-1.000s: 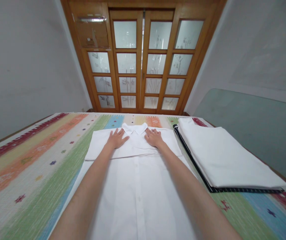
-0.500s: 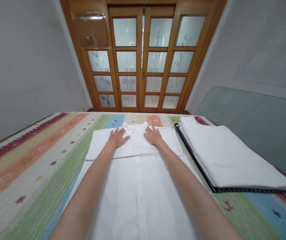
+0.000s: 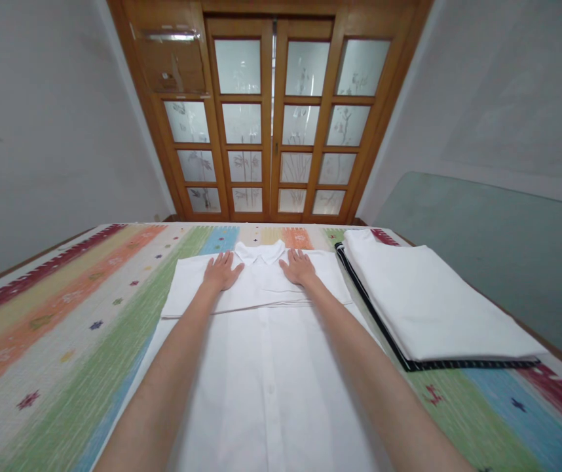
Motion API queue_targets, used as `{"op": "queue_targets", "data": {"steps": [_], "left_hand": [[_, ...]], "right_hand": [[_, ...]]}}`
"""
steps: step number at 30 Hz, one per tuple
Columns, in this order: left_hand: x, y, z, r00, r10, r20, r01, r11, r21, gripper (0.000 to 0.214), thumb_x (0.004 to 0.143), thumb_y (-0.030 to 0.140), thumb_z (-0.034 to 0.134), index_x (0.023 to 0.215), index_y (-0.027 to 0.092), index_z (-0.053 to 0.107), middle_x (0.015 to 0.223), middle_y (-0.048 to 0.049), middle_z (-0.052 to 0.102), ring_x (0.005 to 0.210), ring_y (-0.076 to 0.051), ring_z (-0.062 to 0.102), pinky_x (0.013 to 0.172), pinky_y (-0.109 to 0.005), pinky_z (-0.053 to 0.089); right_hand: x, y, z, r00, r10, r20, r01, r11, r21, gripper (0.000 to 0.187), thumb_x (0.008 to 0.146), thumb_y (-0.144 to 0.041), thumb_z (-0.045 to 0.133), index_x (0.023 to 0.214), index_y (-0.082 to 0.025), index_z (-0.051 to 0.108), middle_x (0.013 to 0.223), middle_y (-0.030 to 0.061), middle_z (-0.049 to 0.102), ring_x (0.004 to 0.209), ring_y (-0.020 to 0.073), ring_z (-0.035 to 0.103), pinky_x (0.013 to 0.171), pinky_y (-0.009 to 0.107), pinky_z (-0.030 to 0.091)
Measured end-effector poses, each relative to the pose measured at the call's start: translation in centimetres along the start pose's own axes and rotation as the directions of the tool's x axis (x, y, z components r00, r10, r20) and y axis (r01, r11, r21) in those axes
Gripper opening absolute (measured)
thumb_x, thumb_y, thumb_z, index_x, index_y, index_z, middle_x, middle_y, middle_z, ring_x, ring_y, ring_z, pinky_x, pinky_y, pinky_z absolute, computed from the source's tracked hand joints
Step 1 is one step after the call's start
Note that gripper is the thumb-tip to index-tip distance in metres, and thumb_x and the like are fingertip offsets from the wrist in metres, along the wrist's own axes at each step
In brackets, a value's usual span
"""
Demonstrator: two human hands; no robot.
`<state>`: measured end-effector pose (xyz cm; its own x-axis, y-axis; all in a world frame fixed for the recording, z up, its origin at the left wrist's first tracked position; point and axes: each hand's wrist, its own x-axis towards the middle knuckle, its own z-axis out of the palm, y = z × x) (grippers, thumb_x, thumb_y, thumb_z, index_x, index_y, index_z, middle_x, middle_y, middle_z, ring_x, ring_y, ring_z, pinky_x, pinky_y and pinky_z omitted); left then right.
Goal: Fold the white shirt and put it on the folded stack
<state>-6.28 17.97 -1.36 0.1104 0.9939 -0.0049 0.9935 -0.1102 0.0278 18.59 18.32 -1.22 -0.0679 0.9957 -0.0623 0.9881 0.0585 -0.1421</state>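
Note:
A white buttoned shirt [image 3: 266, 367] lies flat on a striped, many-coloured cloth [image 3: 65, 314], its collar [image 3: 260, 252] pointing away from me. My left hand [image 3: 222, 270] rests flat on the shirt just left of the collar, fingers spread. My right hand [image 3: 298, 267] lies flat on the shirt to the right of the collar, fingers apart. Both hands press on a folded layer across the shirt's shoulders. Neither hand holds anything.
A stack of folded white fabric [image 3: 428, 301] with a dark striped edge lies to the right of the shirt. A wooden door with frosted glass panes [image 3: 271, 124] stands beyond the far edge. A green panel [image 3: 497, 242] leans on the right wall.
Both hands stay flat on the shirt's shoulders. The view has shifted slightly, so everything sits a little further left and higher in the picture.

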Motion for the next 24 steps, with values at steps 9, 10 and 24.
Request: {"op": "queue_targets", "data": {"steps": [9,10,24], "left_hand": [[0.0,-2.0,-0.2,0.999,0.048,0.023,-0.049,0.999,0.025,0.069,0.098,0.052,0.016,0.153,0.011,0.022,0.160,-0.0108,0.020,0.148,-0.026,0.015,0.118,-0.044,0.016],[0.1,-2.1,-0.2,0.998,0.051,0.023,-0.052,0.998,0.026,0.069,0.098,0.052,0.016,0.153,0.011,0.022,0.160,-0.0111,0.019,0.148,-0.026,0.015,0.118,-0.044,0.016],[-0.1,-4.7,-0.2,0.998,0.053,0.015,-0.054,0.998,0.022,0.067,0.098,0.052,0.018,0.153,0.014,0.025,0.159,-0.0079,0.020,0.148,-0.023,0.016,0.119,-0.041,0.017]], "right_hand": [[-0.3,4.5,-0.1,1.000,-0.010,-0.028,0.010,1.000,-0.020,0.074,0.098,-0.052,0.015,0.153,-0.002,0.017,0.161,0.0145,0.010,0.149,0.0243,0.008,0.118,0.040,0.008],[-0.3,5.0,-0.1,1.000,-0.002,-0.029,0.001,1.000,-0.016,0.076,0.097,-0.053,0.015,0.153,-0.002,0.016,0.161,0.0145,0.010,0.149,0.0241,0.008,0.118,0.040,0.008],[-0.5,8.0,0.0,0.996,0.070,-0.050,-0.070,0.998,-0.001,0.082,0.095,-0.060,0.020,0.153,-0.002,0.017,0.161,0.0146,0.008,0.148,0.0271,0.009,0.119,0.040,0.008]]}}
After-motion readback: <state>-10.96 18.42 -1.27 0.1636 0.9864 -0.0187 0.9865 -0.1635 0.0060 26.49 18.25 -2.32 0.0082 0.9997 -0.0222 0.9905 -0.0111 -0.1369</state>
